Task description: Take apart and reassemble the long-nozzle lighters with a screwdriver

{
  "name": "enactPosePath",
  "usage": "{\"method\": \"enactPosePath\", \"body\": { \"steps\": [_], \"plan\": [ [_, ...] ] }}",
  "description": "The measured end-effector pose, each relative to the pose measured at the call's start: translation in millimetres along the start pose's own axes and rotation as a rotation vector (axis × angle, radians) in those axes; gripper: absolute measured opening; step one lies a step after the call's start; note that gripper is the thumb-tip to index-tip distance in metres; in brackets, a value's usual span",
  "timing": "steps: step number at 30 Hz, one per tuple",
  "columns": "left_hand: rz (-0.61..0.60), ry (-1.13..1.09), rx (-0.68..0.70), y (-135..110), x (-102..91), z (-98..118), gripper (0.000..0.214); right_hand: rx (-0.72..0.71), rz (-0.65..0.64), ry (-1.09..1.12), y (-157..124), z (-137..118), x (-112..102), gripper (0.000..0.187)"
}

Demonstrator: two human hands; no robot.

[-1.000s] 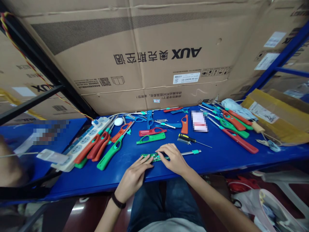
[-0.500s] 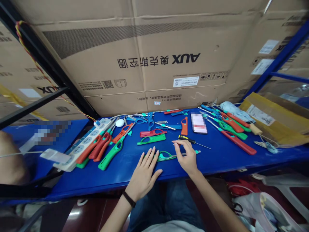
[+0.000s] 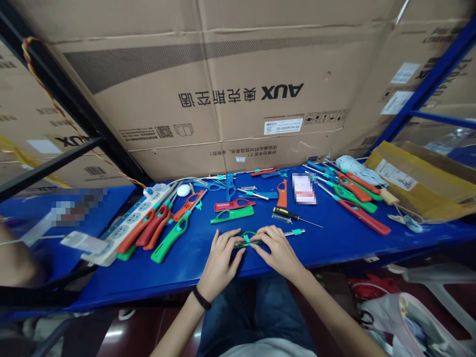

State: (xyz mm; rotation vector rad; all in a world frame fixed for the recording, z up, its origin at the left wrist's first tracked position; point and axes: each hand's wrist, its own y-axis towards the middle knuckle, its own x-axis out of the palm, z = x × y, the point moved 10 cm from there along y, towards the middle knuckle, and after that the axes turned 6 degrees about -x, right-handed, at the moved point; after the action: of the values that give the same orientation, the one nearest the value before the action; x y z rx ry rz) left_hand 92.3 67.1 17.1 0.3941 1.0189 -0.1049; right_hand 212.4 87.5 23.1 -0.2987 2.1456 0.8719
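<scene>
A green long-nosed gas lighter (image 3: 247, 238) lies across the blue table in front of me, its metal tube and teal tip pointing right. My left hand (image 3: 223, 254) has its fingers curled round the handle end, which they mostly cover. From the other side my right hand (image 3: 279, 252) closes thumb and fingers on the lighter's middle. Just beyond the right hand rests a yellow-and-black screwdriver (image 3: 287, 213), with a small slim metallic part (image 3: 281, 218) beside it. Red (image 3: 234, 205) and green (image 3: 235, 214) handle shells lie behind the left hand.
A white power strip (image 3: 126, 225) and several lighters, including a green one (image 3: 169, 242), are at the left. More lighters, one red (image 3: 366, 217), lie at the right near a yellow-taped carton (image 3: 409, 183). A large cardboard box (image 3: 230, 59) walls the back.
My left hand has gone from lying flat to curling round the lighter's handle. The right hand has moved down and left onto it. The slim metallic part now shows beside the screwdriver.
</scene>
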Motion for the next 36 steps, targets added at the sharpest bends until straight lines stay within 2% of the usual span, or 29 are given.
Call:
{"method": "enactPosePath", "body": {
  "steps": [4, 8, 14, 18, 21, 27, 31, 33, 36],
  "plan": [
    [0.038, -0.051, -0.008, 9, 0.5, 2, 0.008, 0.032, -0.016, -0.01, 1, 7, 4, 0.003],
    [0.027, -0.051, 0.006, 11, 3.1, 3, 0.009, 0.001, -0.028, 0.004, 2, 6, 5, 0.002],
    [0.008, -0.019, 0.04, 10, 7.4, 4, 0.013, -0.124, -0.017, -0.022, 2, -5, 1, 0.004],
    [0.019, 0.065, 0.122, 5, 3.6, 10, 0.018, -0.27, 0.042, -0.134, -5, -18, -8, 0.016],
    [0.037, 0.133, 0.171, 1, -0.3, 14, 0.024, -0.303, 0.066, -0.159, -12, -21, -15, 0.021],
    [0.006, 0.162, 0.217, -3, 3.0, 17, 0.031, -0.22, 0.05, -0.148, -19, -12, -17, 0.024],
    [-0.026, 0.128, 0.208, -2, 4.6, 16, 0.032, -0.068, 0.054, -0.077, -18, 4, -17, 0.02],
    [-0.032, 0.091, 0.186, 0, 4.3, 14, 0.031, 0.003, 0.061, -0.06, -18, 12, -17, 0.019],
    [-0.01, -0.003, 0.105, 6, 3.0, 9, 0.023, 0.027, 0.052, -0.058, -16, 15, -15, 0.017]
  ]
}}
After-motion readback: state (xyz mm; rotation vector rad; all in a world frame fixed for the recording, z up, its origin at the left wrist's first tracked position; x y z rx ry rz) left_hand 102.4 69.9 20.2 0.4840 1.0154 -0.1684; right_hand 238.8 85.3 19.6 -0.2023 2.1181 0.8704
